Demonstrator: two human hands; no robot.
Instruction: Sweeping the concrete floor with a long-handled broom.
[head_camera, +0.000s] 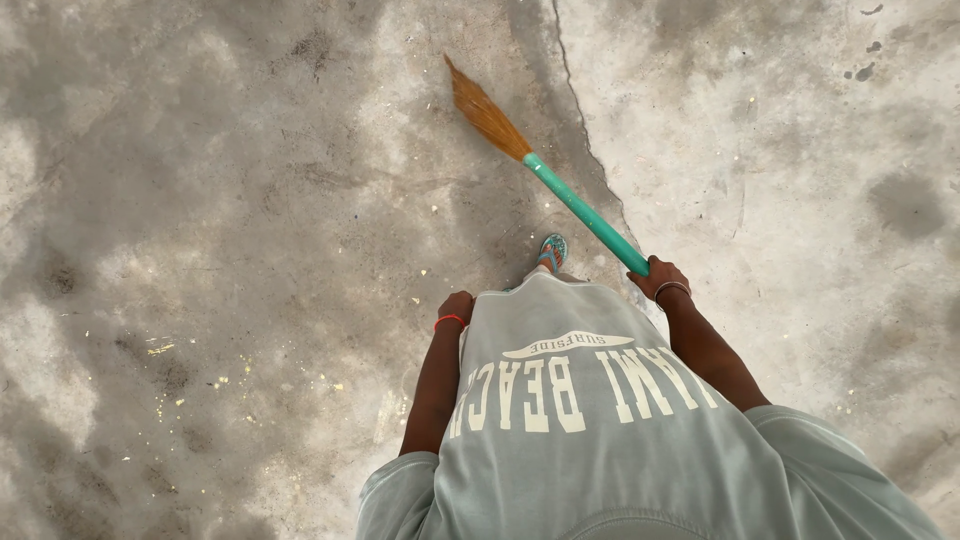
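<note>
The mottled, cracked concrete floor (250, 200) carries pale scattered debris (215, 383); you are mid-sweep, and the next stroke likely calls for reaching those specks. Your right hand (660, 279) is wrapped around the broom (560, 185), its smooth teal handle ending in tan bristles ahead of your sandalled foot (551, 251). Your left hand (456, 307) hangs loosely curled, empty.

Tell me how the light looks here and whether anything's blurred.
Head view: soft, even daylight, no glare and no hard shadows; the dark patches on the floor look like stains. The broom bristles are slightly smeared. The right hand on the handle and the left hand read fairly sharp. Edges look a little stretched.
</note>
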